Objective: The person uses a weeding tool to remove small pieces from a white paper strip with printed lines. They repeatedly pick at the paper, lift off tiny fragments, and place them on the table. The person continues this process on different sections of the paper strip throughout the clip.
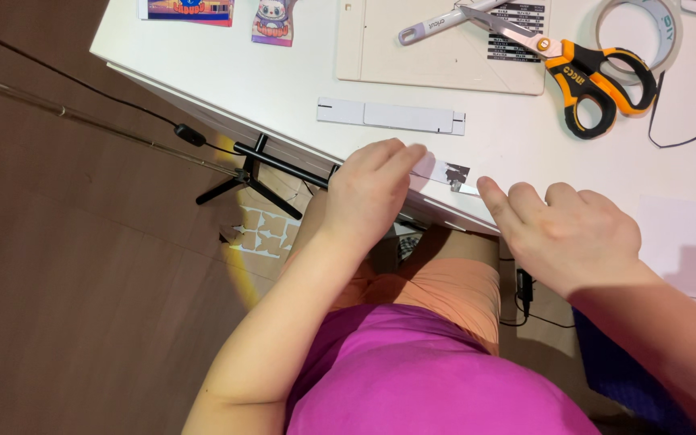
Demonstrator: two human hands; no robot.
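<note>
Hands first: our left hand (368,193) sits curled at the near edge of the white bench (283,80), fingers together and pinched down on one end of a small white paper strip (443,172) with a dark patch on it. Our right hand (569,234) is just beside the strip's other end, fingers loosely together, index tip touching or nearly touching it; we can't tell if it's really gripping. So the strip lies right between both hands, flat at the bench edge. Looks to us like the lining-up or pressing-flat step. Next move probably calls for keeping the left pinch steady while the right fingertip works along the strip. Beyond the hands lie a longer white card strip (391,116), orange-handled scissors (582,68) and a tape roll (638,24).
</note>
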